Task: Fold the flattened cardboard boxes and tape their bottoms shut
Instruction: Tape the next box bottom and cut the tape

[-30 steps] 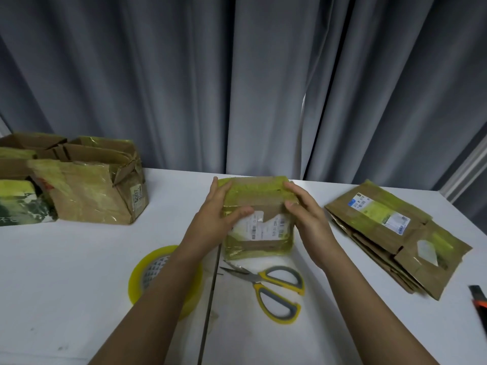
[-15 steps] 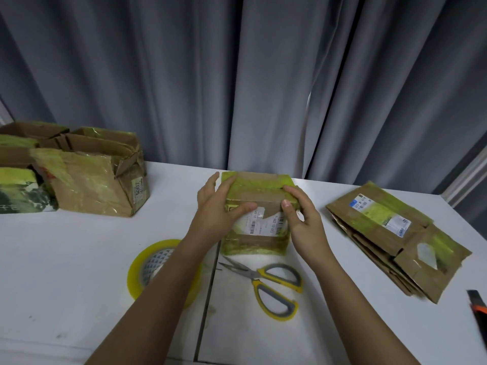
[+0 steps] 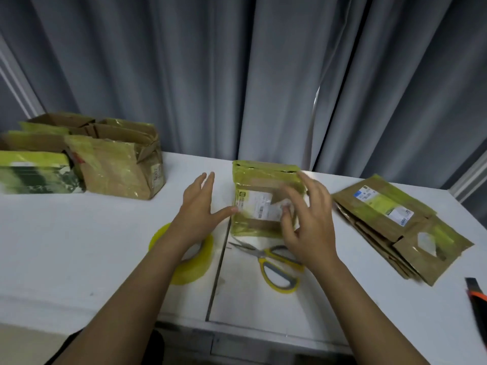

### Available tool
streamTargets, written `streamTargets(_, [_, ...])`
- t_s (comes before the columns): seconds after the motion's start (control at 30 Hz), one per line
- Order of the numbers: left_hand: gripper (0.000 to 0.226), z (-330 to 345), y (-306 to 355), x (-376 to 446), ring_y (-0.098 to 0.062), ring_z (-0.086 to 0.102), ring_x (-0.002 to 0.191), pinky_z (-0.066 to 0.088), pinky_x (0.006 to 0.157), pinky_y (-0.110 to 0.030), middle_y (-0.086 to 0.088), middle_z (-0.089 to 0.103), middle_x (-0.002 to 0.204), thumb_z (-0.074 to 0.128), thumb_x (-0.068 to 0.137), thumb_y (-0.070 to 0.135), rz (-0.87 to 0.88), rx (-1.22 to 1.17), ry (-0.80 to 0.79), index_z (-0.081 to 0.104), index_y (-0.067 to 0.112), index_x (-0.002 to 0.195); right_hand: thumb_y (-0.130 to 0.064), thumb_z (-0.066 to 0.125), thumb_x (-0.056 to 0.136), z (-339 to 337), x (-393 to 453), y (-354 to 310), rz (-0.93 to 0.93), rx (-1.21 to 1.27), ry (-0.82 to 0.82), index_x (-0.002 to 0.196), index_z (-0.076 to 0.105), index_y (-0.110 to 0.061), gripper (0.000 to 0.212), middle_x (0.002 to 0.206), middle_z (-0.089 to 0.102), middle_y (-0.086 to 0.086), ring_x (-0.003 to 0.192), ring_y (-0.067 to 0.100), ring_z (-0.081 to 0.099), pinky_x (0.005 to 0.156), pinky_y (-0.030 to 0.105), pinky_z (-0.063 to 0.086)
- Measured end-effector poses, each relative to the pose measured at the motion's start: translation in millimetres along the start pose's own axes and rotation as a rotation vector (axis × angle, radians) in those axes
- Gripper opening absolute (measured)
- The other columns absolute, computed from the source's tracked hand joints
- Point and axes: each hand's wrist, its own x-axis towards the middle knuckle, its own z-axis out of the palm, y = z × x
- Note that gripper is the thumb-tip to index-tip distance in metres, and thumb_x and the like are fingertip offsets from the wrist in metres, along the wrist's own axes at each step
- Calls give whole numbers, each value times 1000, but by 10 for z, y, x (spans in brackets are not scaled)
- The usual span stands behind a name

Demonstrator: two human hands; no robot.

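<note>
The left hand [image 3: 196, 206] is spread flat, its thumb touching the small brown cardboard box wrapped in yellowish tape [image 3: 263, 196]. The right hand [image 3: 309, 222], fingers loose, hovers before it and holds nothing. The box stands unheld on the white table [image 3: 79, 246], so a careless bump may tip it onto the yellow-handled scissors [image 3: 274, 262].

Packing station: white table [image 3: 79, 233], tape roll [image 3: 184, 259], flattened boxes [image 3: 390, 222].
</note>
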Motion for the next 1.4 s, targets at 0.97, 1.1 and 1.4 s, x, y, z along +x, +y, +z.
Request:
streamTargets(0.97, [67,-59,-392,-614,-21,57,107,48,90,-35,-3,57,121,73,78,43,-141,237,-398,41,14,129,-6,48,93,1043,-461,-561,391,377,-454,108,58,-14,20,69,50,-6,79,20,53,66,32,42])
streamTargets(1.1, [69,-51,-355,-631,-21,57,95,43,75,-28,-3,58,104,72,78,43,-124,288,-367,36,13,129,-9,50,93,902,-454,-623,296,382,-475,109,53,-21,21,75,58,-1,76,20,56,64,40,48])
streamTargets(1.4, [71,-263,-226,-698,-8,47,58,40,52,-20,0,48,80,78,74,31,-33,-236,-290,22,34,117,-7,56,91,257,35,-715,124,527,-435,125,45,-34,44,86,59,-11,82,11,59,74,35,51])
